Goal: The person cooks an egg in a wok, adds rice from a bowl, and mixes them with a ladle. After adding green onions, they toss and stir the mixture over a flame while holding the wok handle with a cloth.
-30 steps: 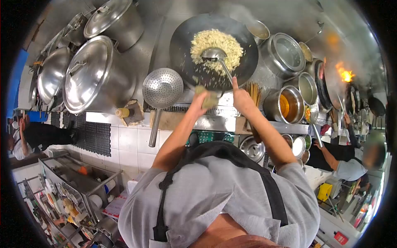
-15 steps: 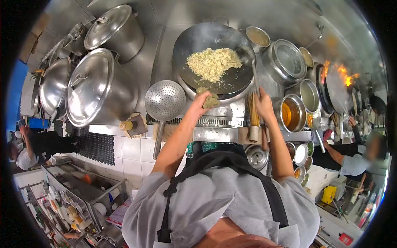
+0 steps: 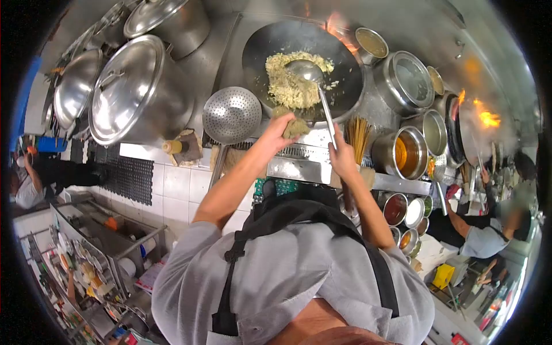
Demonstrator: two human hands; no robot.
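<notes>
My left hand [image 3: 278,133] is closed on a folded cloth [image 3: 296,125] at the near rim of a large dark wok [image 3: 345,86]. Fried rice [image 3: 290,86], pale yellow with small green bits, fills the middle and left of the wok. In my right hand [image 3: 342,156] is the handle of a long metal ladle [image 3: 305,70], its bowl resting over the rice with the rounded back facing up. A bamboo wok brush [image 3: 357,138] stands just right of that hand. Flames [image 3: 340,35] show behind the wok's far right rim.
Left of the wok lies a perforated strainer [image 3: 232,115], beside large lidded pots [image 3: 127,86]. To the right are a pot of orange liquid [image 3: 401,152] and several other pots. A co-worker [image 3: 480,230] stands far right near a flaming wok.
My right hand has swung the ladle left from the wok's right side onto the rice. The rice has spread and shifted. Flames have appeared behind the wok.
</notes>
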